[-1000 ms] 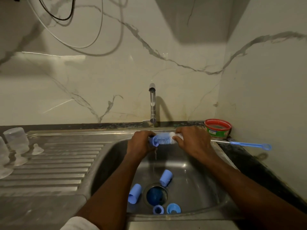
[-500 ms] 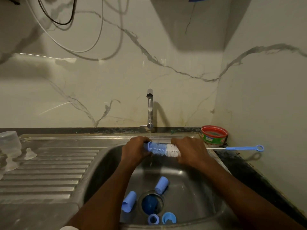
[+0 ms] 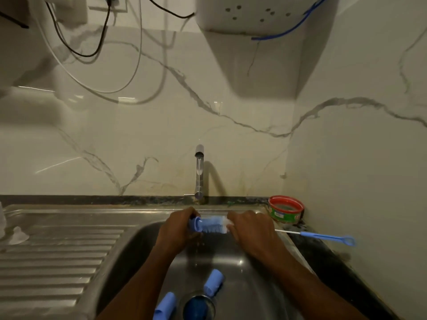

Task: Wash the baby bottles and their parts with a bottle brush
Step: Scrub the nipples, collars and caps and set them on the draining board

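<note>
Both grips are clamped: left hand [image 3: 176, 232] round a blue bottle part [image 3: 194, 224], right hand [image 3: 250, 229] round the bottle brush [image 3: 213, 227]. Twist the bristles fully through, working over the sink [image 3: 129, 250].

We look from our single head camera, close above the sink [image 3: 129, 241], forward and down toward the back wall [image 3: 143, 144].

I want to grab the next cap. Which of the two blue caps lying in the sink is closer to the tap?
The blue cap right of the drain; the other cap lies lower left, nearer the sink's front edge.
</note>
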Available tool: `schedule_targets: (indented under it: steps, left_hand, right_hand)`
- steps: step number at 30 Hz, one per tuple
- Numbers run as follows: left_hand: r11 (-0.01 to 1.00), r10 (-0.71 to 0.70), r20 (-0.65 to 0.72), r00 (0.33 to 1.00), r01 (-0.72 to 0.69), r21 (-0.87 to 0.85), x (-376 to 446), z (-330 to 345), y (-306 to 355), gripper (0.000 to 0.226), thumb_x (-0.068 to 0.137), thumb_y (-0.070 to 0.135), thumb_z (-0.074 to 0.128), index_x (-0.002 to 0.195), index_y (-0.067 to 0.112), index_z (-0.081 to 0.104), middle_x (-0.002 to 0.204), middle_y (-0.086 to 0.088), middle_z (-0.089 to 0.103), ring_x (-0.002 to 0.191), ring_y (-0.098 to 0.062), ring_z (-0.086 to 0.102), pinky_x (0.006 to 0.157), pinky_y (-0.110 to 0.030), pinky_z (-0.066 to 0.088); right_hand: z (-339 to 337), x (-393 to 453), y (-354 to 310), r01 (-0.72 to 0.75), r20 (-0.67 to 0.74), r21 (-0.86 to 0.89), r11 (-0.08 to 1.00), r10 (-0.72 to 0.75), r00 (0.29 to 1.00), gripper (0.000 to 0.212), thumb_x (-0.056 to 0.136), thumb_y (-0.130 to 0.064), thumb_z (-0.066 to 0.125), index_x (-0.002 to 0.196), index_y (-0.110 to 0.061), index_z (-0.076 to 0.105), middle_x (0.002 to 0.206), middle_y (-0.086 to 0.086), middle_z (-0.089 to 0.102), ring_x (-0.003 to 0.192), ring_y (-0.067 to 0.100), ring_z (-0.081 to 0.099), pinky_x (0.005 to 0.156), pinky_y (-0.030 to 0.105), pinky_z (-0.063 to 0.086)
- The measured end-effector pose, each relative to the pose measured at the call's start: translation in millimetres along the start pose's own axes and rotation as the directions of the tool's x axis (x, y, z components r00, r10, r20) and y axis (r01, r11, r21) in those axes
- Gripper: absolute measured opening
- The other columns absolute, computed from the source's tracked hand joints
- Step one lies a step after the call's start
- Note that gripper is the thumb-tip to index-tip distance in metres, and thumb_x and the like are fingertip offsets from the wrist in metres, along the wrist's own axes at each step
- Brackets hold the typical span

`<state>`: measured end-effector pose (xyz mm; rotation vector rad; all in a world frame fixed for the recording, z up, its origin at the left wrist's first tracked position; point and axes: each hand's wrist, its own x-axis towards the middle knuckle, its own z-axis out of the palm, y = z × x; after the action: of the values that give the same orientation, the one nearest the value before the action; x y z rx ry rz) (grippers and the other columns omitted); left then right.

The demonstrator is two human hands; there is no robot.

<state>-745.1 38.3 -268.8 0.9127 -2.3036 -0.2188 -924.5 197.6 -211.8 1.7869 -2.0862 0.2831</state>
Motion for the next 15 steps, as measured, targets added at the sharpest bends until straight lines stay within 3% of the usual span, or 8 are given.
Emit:
schedule_targets:
  steps: [4, 9, 12, 15]
  left_hand:
    - [1.0, 0.017, 0.014, 1.0, -0.017, 0.025, -4, -4, -1, 0.044, 0.078, 0.041, 0.082, 0.114, 0.038, 0.056, 0.111, 0.013, 0.062, 0.098, 0.0, 0.056, 0.079, -0.019, 0.043]
    - [0.998, 0.057, 0.044, 0.997, -0.057, -0.013, -6, -7, 5, 0.044, 0.081, 0.041, 0.081, 0.119, 0.033, 0.062, 0.118, 0.009, 0.066, 0.106, -0.006, 0.059, 0.088, -0.026, 0.048]
    - [0.998, 0.037, 0.03, 0.999, -0.039, 0.043, -6, -7, 7, 0.046, 0.08, 0.043, 0.081, 0.121, 0.033, 0.063, 0.119, 0.01, 0.065, 0.107, -0.007, 0.057, 0.089, -0.026, 0.046]
    - [0.997, 0.024, 0.028, 0.999, -0.026, 0.072, -7, -6, 5, 0.044, 0.083, 0.038, 0.079, 0.122, 0.03, 0.061, 0.123, 0.006, 0.063, 0.111, -0.008, 0.056, 0.094, -0.026, 0.044]
  right_hand:
    - [-4, -1, -4, 0.1, -0.023, 0.0, 0.995, -0.1, 0.995, 0.034, 0.097, -0.056, 0.046, 0.118, -0.035, 0.064, 0.102, -0.008, 0.07, 0.09, 0.013, 0.064, 0.081, 0.034, 0.053]
    - [8, -5, 2, -0.053, -0.148, 0.075, 0.996, 0.063, 0.987, 0.033, 0.098, -0.055, 0.047, 0.122, -0.039, 0.063, 0.109, -0.009, 0.072, 0.098, 0.016, 0.066, 0.081, 0.033, 0.049]
    - [14, -2, 3, -0.106, -0.114, 0.054, 0.993, 0.112, 0.987, 0.034, 0.094, -0.057, 0.051, 0.119, -0.038, 0.066, 0.105, -0.008, 0.073, 0.095, 0.015, 0.066, 0.081, 0.035, 0.053]
    - [18, 5, -2, 0.0, -0.093, 0.061, 0.998, 0.005, 0.996, 0.034, 0.091, -0.057, 0.054, 0.117, -0.04, 0.068, 0.102, -0.009, 0.073, 0.092, 0.013, 0.066, 0.07, 0.031, 0.048]
